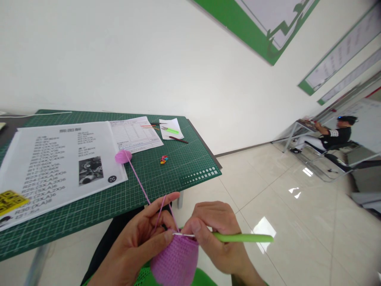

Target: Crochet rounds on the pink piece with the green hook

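A pink crocheted piece [175, 262] hangs below my hands, near the front edge of the table. My left hand [145, 234] pinches its upper edge between thumb and fingers, index finger raised with pink yarn [138, 176] looped over it. My right hand [217, 234] grips a crochet hook [244, 238] with a light green handle. The hook's metal tip lies at the top edge of the piece, by my left thumb. From my left hand the yarn runs back to a small pink ball [123, 157] on the printed sheet.
A green cutting mat [149, 171] covers the table. On it lie a large printed pattern sheet [59, 159], a form [135, 133], colourful stitch markers [164, 159], and small tools on white paper [172, 130]. Far right, a person [333, 135] sits at another table.
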A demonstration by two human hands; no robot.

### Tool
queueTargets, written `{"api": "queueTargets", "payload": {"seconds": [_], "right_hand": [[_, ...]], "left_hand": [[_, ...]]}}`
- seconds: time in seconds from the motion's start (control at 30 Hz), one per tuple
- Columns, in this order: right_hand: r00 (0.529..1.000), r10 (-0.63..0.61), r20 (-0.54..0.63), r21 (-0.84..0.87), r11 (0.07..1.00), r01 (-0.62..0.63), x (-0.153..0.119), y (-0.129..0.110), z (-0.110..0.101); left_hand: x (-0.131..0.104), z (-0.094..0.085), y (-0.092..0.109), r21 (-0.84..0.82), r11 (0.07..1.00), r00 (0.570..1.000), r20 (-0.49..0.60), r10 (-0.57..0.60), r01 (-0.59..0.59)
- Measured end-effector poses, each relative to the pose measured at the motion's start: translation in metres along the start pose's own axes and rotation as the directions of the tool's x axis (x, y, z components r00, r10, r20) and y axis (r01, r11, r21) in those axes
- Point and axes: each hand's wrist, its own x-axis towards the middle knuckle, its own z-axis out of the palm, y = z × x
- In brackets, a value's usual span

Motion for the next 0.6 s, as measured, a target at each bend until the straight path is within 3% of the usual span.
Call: {"api": "queueTargets", "payload": {"seconds": [0.4, 0.6], "right_hand": [[0.989, -0.043, 0.138, -0.05, 0.997, 0.051, 0.003, -0.002, -0.01], [0.982, -0.061, 0.177, -0.136, 0.987, 0.086, 0.004, -0.006, -0.013]], "left_hand": [[-0.005, 0.004, 0.001, 0.148, 0.981, 0.992, -0.019, 0.127, -0.123], [-0.008, 0.011, 0.002, 0.244, 0.956, 0.98, -0.077, 0.186, -0.162]]}}
